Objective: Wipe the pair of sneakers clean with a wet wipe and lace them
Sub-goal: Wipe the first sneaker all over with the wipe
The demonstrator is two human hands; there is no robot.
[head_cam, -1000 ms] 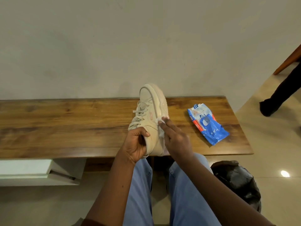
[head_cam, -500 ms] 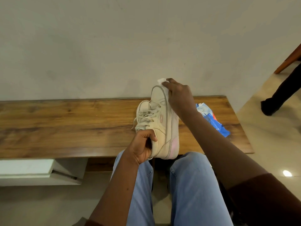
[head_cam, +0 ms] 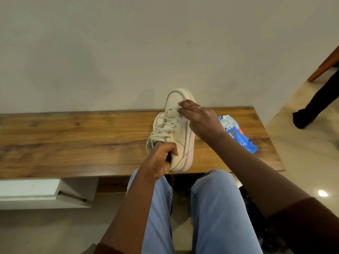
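Behind the wooden desk (head_cam: 73,143) stands a plain grey wall. One cream sneaker (head_cam: 180,138) is held over the near edge of the desk with its toe pointing away. The left hand (head_cam: 161,159) has its grip clamped round the heel collar. The right hand (head_cam: 201,121) pinches the wet wipe (head_cam: 180,105) and presses it on top of the toe cap. A second ago this hand rubbed the side wall, then it went up to the toe tip, and now it has come a little back. I think the wiping of this shoe goes on, part by part. It is already laced, and the second sneaker is not in view. The blue pack of wipes (head_cam: 240,140) lies just right of the shoe; its print is too small to read, and so is the mark on the sneaker's side.
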